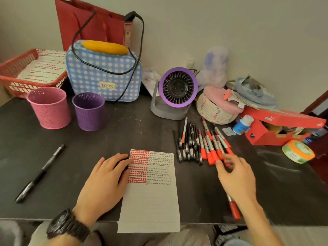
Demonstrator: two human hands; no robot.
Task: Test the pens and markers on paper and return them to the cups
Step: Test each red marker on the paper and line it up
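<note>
A lined paper (150, 197) lies at the table's front edge, its upper part filled with red and black test marks. My left hand (104, 181) rests flat on the paper's left side. My right hand (236, 176) reaches to a pile of red markers (211, 144). Its thumb and fingers pinch the end of one red marker (234, 209), which runs back under the palm. Several black pens (190, 144) lie beside the red pile. One black pen (40, 173) lies alone at the left. A pink cup (48, 107) and a purple cup (88, 110) stand at the back left.
Behind the cups are a red basket (10, 80) and a blue gingham bag (104, 75). A purple-rimmed fan (177, 87), a woven basket (214, 110), a red shoebox (276, 128), a white bottle (243, 124) and an orange-lidded tub (298, 151) crowd the back right.
</note>
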